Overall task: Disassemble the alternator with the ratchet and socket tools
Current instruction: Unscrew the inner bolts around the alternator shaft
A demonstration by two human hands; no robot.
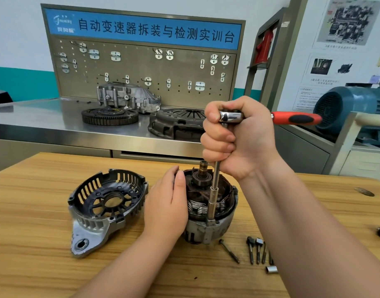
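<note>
We note the alternator (210,211) upright on the bench (34,190), cover (105,207) off beside it. The right hand (232,136) is fisted round the ratchet (292,118) head, socket (211,206) on a housing lug. The left hand (169,203), fingers straight, braces its side. We judge a bolt-loosening step; next needs a square turn.

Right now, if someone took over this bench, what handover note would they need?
Left hand: open, pressed against the side of the alternator, steadying it.
Right hand: grips the ratchet at its head; extension and socket stand upright on what looks like a fastener at the alternator's near rim.
Done: one end cover is off, lying on the table left of the alternator; several bolts lie to its right.
To do: loosen that fastener, then take out the rotor and windings, which sit inside.
</note>
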